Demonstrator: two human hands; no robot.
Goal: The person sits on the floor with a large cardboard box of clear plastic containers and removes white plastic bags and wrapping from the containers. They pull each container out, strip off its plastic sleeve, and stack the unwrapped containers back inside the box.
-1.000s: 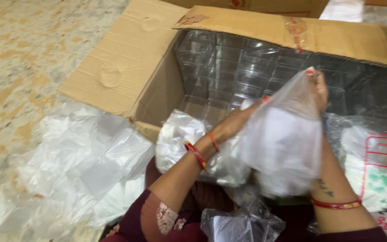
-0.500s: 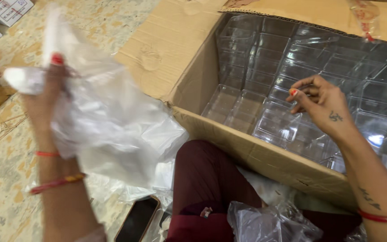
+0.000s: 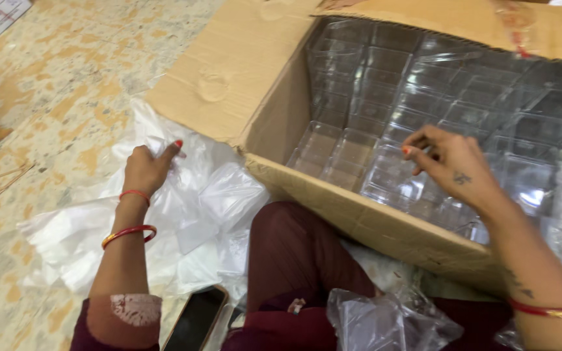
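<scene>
My left hand [image 3: 147, 168] rests on a heap of clear plastic bags [image 3: 164, 214] on the floor at the left, fingers spread, gripping nothing that I can see. My right hand [image 3: 453, 166] reaches into a large open cardboard box [image 3: 359, 224] and hovers over stacks of clear plastic containers [image 3: 437, 110] that fill it. Its fingers are curled close to the top containers; none is lifted.
A dark phone [image 3: 196, 318] lies on the floor beside my maroon-clad knee [image 3: 294, 253]. A crumpled clear bag [image 3: 385, 322] lies on my lap. The box flap [image 3: 229, 71] folds out to the left. Patterned stone floor [image 3: 53, 84] spreads to the left.
My left hand has lowered the plastic bag it held up onto the heap and let it go. My right hand stays over the containers in the box.
</scene>
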